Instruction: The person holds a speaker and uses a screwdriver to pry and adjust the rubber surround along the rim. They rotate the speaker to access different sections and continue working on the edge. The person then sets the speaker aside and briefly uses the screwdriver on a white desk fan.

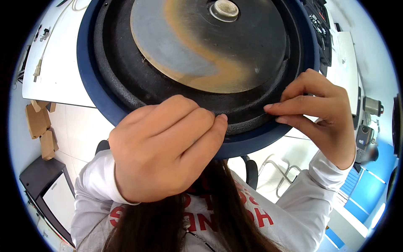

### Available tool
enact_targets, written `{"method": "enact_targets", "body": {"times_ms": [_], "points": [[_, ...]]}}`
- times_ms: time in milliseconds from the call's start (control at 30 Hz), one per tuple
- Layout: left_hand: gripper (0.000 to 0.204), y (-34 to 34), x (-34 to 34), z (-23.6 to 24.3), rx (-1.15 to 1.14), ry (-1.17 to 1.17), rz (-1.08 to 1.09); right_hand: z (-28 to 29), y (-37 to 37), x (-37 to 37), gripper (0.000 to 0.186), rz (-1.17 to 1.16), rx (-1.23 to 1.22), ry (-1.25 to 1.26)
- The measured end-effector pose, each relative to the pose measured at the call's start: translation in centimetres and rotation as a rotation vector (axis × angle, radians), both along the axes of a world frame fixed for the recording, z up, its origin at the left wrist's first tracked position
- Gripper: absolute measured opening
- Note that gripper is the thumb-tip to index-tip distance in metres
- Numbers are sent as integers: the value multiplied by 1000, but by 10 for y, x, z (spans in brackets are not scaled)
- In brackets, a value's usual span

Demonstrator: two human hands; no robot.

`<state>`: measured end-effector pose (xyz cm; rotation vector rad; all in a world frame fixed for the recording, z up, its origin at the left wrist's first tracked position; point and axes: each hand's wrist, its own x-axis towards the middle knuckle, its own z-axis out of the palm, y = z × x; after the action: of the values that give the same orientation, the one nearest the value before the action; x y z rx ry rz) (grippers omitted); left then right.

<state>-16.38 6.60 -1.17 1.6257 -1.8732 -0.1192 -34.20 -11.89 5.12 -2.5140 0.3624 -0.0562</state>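
A large round object with a dark blue outer rim has a black textured ring inside it, around a grey metal disc with an orange-brown discoloured band. A round pale central piece sits on the disc. My left hand is closed over the ring's near edge, its fingers curled and what they grip hidden. To its right, my right hand has bent fingers, with thumb and fingertips pressed at the same black ring.
A white table behind holds a cable and small parts. Cardboard boxes and a dark cabinet stand at left. A black equipment tray, grey devices and a metal tube frame are at right.
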Motion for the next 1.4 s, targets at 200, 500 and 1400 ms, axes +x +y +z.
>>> {"method": "enact_targets", "body": {"times_ms": [200, 500, 1400], "points": [[44, -1, 0, -1, -42, 13, 6, -2, -3, 4, 27, 42, 28, 13], [45, -1, 1, 1, -28, 19, -10, 3, -8, 14, 24, 152, 8, 84], [46, -1, 1, -3, -72, -10, 3, 9, -29, 38, 13, 309, 167, 277]]}}
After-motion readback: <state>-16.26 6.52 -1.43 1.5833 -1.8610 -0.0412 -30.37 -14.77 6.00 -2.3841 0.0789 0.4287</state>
